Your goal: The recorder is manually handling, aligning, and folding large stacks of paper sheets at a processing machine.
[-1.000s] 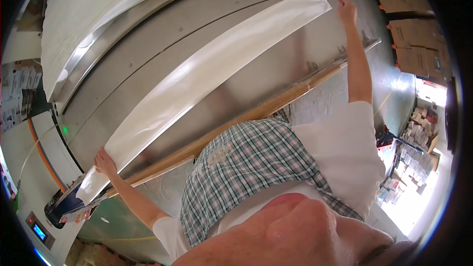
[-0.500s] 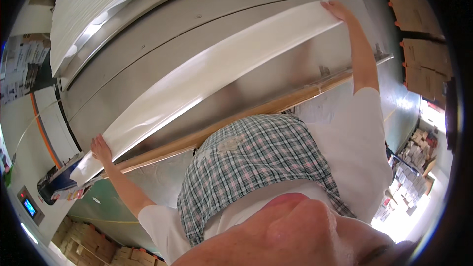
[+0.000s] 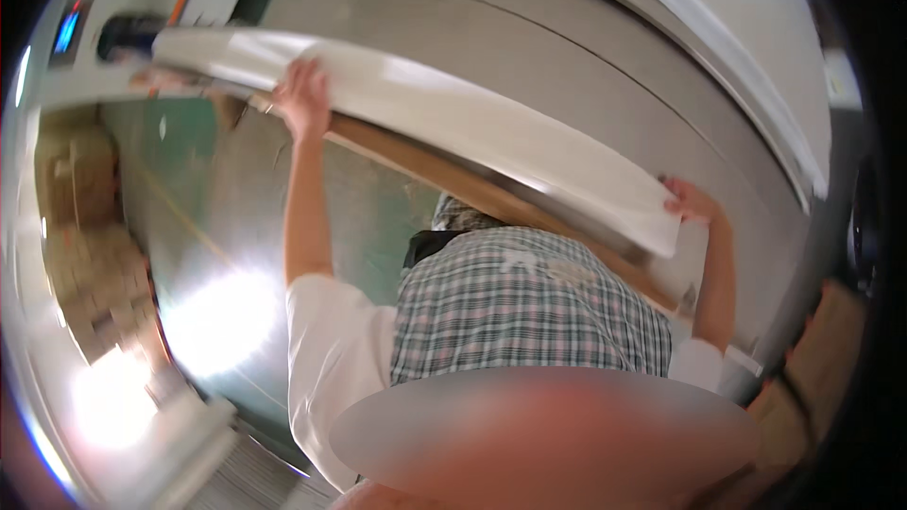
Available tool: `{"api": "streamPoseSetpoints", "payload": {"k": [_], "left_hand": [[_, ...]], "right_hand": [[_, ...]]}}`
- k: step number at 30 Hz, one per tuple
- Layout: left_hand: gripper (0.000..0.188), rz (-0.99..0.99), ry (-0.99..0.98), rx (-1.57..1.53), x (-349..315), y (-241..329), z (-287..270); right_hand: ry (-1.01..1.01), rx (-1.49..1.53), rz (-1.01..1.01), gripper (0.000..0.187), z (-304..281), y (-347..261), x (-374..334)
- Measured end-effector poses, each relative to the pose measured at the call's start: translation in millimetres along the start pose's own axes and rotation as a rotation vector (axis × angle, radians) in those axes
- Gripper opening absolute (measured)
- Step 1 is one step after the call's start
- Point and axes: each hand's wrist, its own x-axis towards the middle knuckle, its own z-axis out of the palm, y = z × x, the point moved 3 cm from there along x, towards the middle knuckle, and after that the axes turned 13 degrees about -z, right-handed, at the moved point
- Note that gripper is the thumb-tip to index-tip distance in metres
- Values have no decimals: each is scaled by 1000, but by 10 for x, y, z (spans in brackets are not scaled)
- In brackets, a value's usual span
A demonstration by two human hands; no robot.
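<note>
A long, glossy white strip of sheet material [image 3: 491,125] lies along the near part of a metal worktop [image 3: 557,66], slanting down toward the right. My left hand [image 3: 304,102] grips its near edge, short of the left end; motion blurs the fingers. At the right end, my right hand [image 3: 694,200] has its fingers curled round the strip's corner. The strip's left end reaches a dark, rounded machine part [image 3: 128,38].
A wooden rail [image 3: 425,165] runs along the worktop's front edge, close to my checked apron [image 3: 529,307]. A large white stack [image 3: 746,28] stands at the far right. Cardboard boxes [image 3: 90,264] are piled at the left. A lit panel [image 3: 68,33] is at the upper left.
The head view has turned, so the strip now slants down to the right instead of up. More of the strip shows beyond my left hand. Both hands are still on it.
</note>
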Motion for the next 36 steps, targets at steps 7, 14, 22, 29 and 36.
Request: {"api": "streamPoseSetpoints", "payload": {"k": [7,14,22,29,36], "left_hand": [[22,-36,140,-134,7,120,-274],[26,31,73,-235,-81,254,-315],[33,402,-250,-515,-126,275,-481],[26,649,-689,-837,43,104,-357],[22,449,-598,-709,1846,201,275]], "right_hand": [[-191,45,-190,60,956,-951,944],[-230,-15,-185,49,1465,-1832,1701],[-81,4,-335,46,2160,-2689,2673],[708,-393,-607,22,1507,-2831,3310],[1272,-548,-461,15,800,-2061,2887]]}}
